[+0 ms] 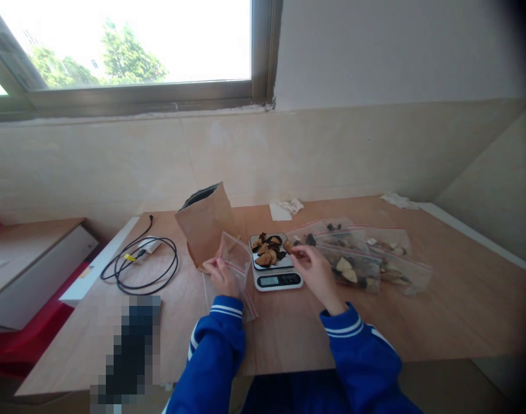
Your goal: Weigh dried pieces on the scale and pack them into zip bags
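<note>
Between my hands stands a white digital kitchen scale (pixel 258 283), with a pile of dried brown slices (pixel 267 256) with dark edges on its platform. My right hand (pixel 315 275) is just right of the platform, pinching one dried slice (pixel 288 246) between thumb and fingertips. To the left of the scale, my left hand (pixel 222 278) has its fingers closed on a clear zip bag (pixel 241 247). Another clear zip bag (pixel 249 307) lies under that hand and wrist. Behind my left hand an open brown paper bag (pixel 209 221) stands upright.
Several filled clear zip bags (pixel 353 267) with red seals lie right of the scale. A coiled black cable (pixel 174 270) and a pixelated dark object (pixel 133 345) are on the left. Crumpled white tissue (pixel 291 206) sits by the wall. The wooden table (pixel 453 310) ends near my body.
</note>
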Motion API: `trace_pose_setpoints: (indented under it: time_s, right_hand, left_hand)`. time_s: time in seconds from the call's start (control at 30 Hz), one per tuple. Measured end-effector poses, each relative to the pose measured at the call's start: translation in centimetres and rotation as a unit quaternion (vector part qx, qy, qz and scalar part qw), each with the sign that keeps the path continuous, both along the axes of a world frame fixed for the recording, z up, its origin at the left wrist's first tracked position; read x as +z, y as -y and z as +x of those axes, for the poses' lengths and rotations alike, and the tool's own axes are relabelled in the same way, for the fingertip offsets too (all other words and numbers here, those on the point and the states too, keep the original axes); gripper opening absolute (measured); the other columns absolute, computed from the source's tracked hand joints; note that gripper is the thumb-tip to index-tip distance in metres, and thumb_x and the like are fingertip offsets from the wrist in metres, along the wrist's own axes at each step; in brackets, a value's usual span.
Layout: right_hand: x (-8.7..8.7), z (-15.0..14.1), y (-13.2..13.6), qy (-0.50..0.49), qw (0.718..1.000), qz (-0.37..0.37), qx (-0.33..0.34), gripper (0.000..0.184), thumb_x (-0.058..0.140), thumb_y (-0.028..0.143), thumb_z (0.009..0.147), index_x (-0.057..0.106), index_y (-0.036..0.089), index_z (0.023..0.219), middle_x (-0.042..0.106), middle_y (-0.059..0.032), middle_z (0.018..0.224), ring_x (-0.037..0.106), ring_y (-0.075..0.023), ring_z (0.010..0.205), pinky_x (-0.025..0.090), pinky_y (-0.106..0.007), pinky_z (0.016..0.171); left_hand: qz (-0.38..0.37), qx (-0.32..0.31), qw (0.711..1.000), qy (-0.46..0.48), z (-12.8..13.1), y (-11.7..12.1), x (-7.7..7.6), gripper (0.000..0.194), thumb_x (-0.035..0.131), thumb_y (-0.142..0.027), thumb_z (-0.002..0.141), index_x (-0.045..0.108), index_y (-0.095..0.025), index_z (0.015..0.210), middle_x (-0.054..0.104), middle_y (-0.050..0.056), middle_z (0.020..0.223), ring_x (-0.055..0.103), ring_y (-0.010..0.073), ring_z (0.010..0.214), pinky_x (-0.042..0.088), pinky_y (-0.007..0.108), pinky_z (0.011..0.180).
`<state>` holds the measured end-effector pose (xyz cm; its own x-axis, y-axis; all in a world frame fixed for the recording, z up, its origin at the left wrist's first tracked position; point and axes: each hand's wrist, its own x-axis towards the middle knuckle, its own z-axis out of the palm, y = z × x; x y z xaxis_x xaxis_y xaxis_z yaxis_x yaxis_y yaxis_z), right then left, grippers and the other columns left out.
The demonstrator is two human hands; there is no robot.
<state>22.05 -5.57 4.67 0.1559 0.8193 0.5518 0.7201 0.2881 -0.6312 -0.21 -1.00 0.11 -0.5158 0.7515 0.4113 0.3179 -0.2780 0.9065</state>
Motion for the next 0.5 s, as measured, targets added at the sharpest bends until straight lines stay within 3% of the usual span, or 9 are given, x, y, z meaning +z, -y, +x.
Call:
trace_pose_setpoints:
  time_s: [0.13, 0.23, 0.33, 0.43, 0.5]
  right_hand:
    - [5.2, -2.8, -0.5, -0.030, 0.995, 0.030, 0.088, 0.022, 0.051, 0.037, 0.090, 0.065, 0.022, 0.096, 0.066, -0.0076, 0.097, 0.061, -0.0226, 0.093, 0.048, -0.037, 0.086]
    - [7.4, -4.9, -1.4, -0.024, 0.984, 0.025, 0.174, 0.022, 0.052, 0.036, 0.090, 0.067, 0.024, 0.100, 0.066, -0.0058, 0.102, 0.060, -0.0218, 0.100, 0.046, -0.037, 0.091]
    - [6.6, -5.5, -2.1, -0.046, 0.975, 0.005, 0.218, 0.025, 0.047, 0.035, 0.092, 0.065, 0.026, 0.107, 0.065, -0.0046, 0.108, 0.059, -0.0200, 0.103, 0.048, -0.035, 0.090]
    - [3.6, -4.7, -2.4, -0.069, 0.982, -0.021, 0.176, 0.028, 0.041, 0.033, 0.094, 0.064, 0.023, 0.108, 0.063, -0.0071, 0.108, 0.059, -0.0199, 0.101, 0.051, -0.033, 0.082]
    - [1.4, -4.0, -2.4, -0.037, 0.990, -0.032, 0.133, 0.029, 0.041, 0.031, 0.094, 0.064, 0.022, 0.108, 0.062, -0.0095, 0.108, 0.058, -0.0220, 0.104, 0.050, -0.037, 0.086]
  left_hand:
    - [-0.023, 0.040, 0.999, 0.007, 0.4, 0.4, 0.8, 0.026, 0.034, -0.046, 0.091, 0.041, -0.021, 0.086, 0.056, 0.003, 0.072, 0.056, 0.0193, 0.066, 0.041, 0.032, 0.064]
    - [-0.028, 0.029, 0.999, 0.007, 0.5, 0.6, 1.2, 0.026, 0.035, -0.046, 0.090, 0.042, -0.021, 0.086, 0.059, 0.004, 0.074, 0.059, 0.0203, 0.068, 0.042, 0.032, 0.064]
    - [-0.019, 0.019, 1.000, 0.005, 0.6, 0.7, 1.4, 0.026, 0.035, -0.045, 0.090, 0.043, -0.021, 0.085, 0.061, 0.006, 0.076, 0.060, 0.0209, 0.070, 0.044, 0.034, 0.065]
    - [-0.025, 0.011, 1.000, 0.009, 0.6, 0.8, 1.7, 0.025, 0.035, -0.044, 0.090, 0.041, -0.021, 0.084, 0.060, 0.006, 0.072, 0.060, 0.0208, 0.066, 0.044, 0.034, 0.063]
    - [-0.029, -0.001, 0.999, 0.018, 0.7, 1.0, 2.0, 0.025, 0.035, -0.044, 0.090, 0.041, -0.021, 0.084, 0.060, 0.006, 0.069, 0.060, 0.0206, 0.063, 0.044, 0.034, 0.061]
